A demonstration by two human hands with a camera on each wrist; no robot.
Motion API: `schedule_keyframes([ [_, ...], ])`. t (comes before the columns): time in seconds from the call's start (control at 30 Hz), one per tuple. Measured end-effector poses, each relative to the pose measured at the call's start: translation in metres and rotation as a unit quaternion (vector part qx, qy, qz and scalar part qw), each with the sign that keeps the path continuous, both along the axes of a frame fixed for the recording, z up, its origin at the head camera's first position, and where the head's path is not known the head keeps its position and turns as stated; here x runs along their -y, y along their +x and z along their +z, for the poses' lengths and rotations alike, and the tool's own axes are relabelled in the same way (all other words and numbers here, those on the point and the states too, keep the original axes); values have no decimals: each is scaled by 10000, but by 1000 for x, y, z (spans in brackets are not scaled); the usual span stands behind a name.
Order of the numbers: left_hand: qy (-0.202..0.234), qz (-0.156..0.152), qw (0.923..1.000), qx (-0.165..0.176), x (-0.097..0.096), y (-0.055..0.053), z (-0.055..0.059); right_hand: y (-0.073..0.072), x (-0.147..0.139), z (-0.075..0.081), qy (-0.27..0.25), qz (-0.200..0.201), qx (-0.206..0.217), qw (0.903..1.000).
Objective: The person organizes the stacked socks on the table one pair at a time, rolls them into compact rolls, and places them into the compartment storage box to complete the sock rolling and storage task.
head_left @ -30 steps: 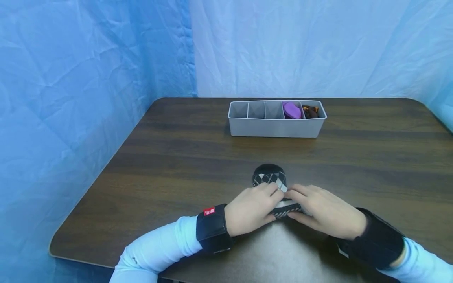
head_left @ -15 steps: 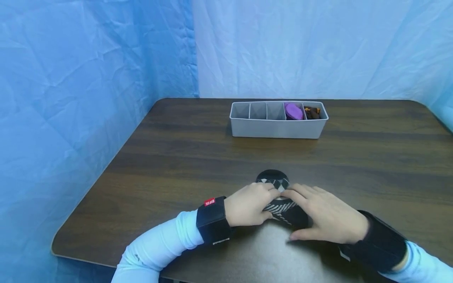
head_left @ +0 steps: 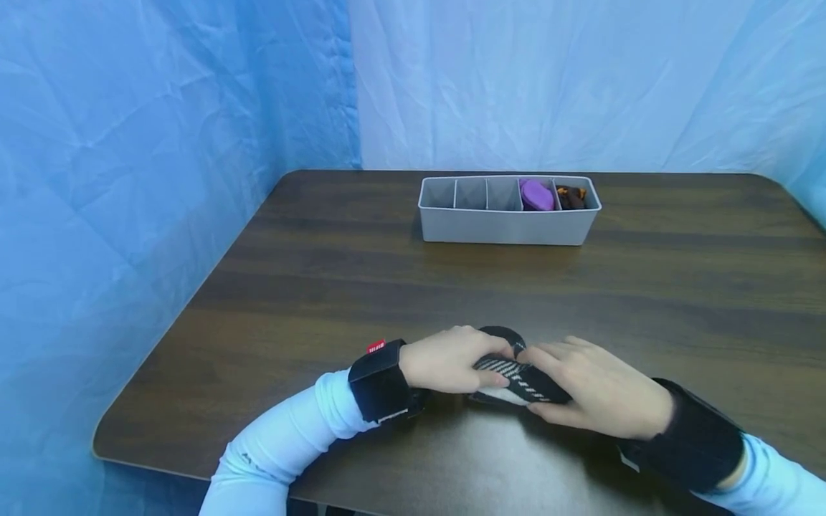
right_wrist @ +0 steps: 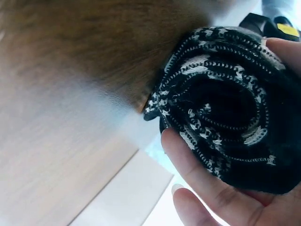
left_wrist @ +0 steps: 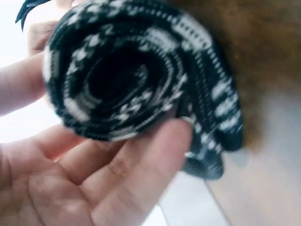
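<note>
A black knit sock with a grey and white pattern lies at the near middle of the table, mostly wound into a roll [head_left: 532, 385]. Its rounded black end [head_left: 506, 333] shows just past the fingertips in the head view. My left hand [head_left: 448, 358] holds the roll's left end, thumb on the near side. At the other end my right hand [head_left: 590, 387] grips it with fingers over the top and thumb below. Spiral layers of the rolled sock [left_wrist: 197, 42] show end-on in the left wrist view, and likewise the rolled sock [right_wrist: 275, 165] in the right wrist view.
A grey divided box [head_left: 503, 228] stands toward the back of the dark wood table [head_left: 310, 287]. One compartment holds a purple item [head_left: 537, 195], and the rightmost holds a dark brown and orange item [head_left: 571, 197]. Blue sheeting [head_left: 193, 143] hangs behind and at left.
The flat far part of the sock has shortened as the roll moved over it. My right thumb and fingers, spread apart half a second ago, are back around the roll.
</note>
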State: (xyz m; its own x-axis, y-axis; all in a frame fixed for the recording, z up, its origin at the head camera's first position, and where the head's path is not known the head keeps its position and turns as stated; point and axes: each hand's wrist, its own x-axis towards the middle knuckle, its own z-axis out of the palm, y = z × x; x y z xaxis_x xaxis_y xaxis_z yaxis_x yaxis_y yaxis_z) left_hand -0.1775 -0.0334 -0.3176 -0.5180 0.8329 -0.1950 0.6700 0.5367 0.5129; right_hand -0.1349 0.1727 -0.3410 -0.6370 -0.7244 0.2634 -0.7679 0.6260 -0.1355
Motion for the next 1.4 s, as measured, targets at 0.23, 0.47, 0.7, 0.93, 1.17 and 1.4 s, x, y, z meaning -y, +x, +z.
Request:
schedule_keyframes([
  [0.23, -552, 165, 9913, -1182, 4, 10, 10, 0, 1, 1, 146, -88, 133, 9998],
  [0.47, -714, 329, 9960, -417, 8, 6, 11, -1, 1, 3, 258, 47, 340, 9991],
  [0.7, -743, -127, 9969, -231, 6, 2, 9, -2, -2, 4, -52, 497, 154, 9986],
  [0.93, -406, -226, 9976, -504, 3, 6, 6, -3, -2, 5, -35, 348, 503, 9981],
  [1.17, -744, -169, 9934, -858, -1, 9, 6, -4, -1, 4, -35, 145, 747, 9971],
  [1.4, -891, -229, 9913, -936, -6, 13, 3, -4, -1, 2, -252, 256, 399, 9986],
])
